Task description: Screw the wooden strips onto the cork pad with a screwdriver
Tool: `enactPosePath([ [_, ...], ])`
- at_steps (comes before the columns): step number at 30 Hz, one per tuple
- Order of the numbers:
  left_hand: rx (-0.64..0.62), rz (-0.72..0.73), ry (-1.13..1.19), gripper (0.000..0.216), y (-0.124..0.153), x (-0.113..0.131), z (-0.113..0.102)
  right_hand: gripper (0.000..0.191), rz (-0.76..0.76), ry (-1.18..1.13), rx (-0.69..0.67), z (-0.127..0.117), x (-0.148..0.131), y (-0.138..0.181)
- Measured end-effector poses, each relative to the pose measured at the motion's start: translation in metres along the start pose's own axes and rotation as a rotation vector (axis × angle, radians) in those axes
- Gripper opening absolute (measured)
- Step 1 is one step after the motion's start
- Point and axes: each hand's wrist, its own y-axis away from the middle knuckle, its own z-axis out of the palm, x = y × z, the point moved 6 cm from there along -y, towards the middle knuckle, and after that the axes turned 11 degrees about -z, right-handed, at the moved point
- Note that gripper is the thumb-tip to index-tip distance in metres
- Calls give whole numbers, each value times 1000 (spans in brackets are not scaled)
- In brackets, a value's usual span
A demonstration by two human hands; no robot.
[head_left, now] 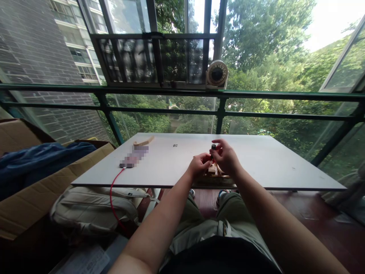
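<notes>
Fingers [219, 144] of the right hand [226, 158] are bent and pinch the top of one small black cylindrical piece [213, 147]. It is held just above the near edge of the board, right of centre. The left hand [199, 164] has its fingers curled together against the lower end of that piece; whether they grip it cannot be told.

Head view, count: two hands, one black piece, and one small pale wooden assembly [216, 172] directly beneath the hands. The hands hide most of the assembly, and a red part shows between them. One flat white rectangular board [270, 160] carries all of it.

- **Far left on the board:** one curved pale wooden strip [144, 141].
- **Near the strip:** one pixelated patch [134, 156], unreadable, with one thin red cable [113, 198] dropping off the near edge.
- **Far centre:** one small dark mark [175, 145], too small to identify.
- **Left of the board:** one beige fabric backpack [94, 207] and one brown cardboard box [25, 205] holding blue cloth [42, 158], cut off by the frame.
- **Beyond the board:** one round cream fan [217, 74] above the green metal railing [285, 95].

White board surface runs from the hands to the right edge and back to the far edge.
</notes>
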Motion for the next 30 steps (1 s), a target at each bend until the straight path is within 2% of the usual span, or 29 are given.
enactPosePath([
  [8, 39, 11, -176, 22, 3, 5, -1, 17, 16, -45, -86, 7, 2, -7],
  [16, 293, -32, -483, 30, 6, 9, -5, 20, 43, -29, -112, 6, 4, -12],
  [25, 225, -5, -736, 20, 5, 16, 0, 19, 12, 58, -219, -1, -4, -18],
  [30, 216, 41, -745, 23, 13, 16, 1, 25, -35, 126, -386, -1, -5, -35],
])
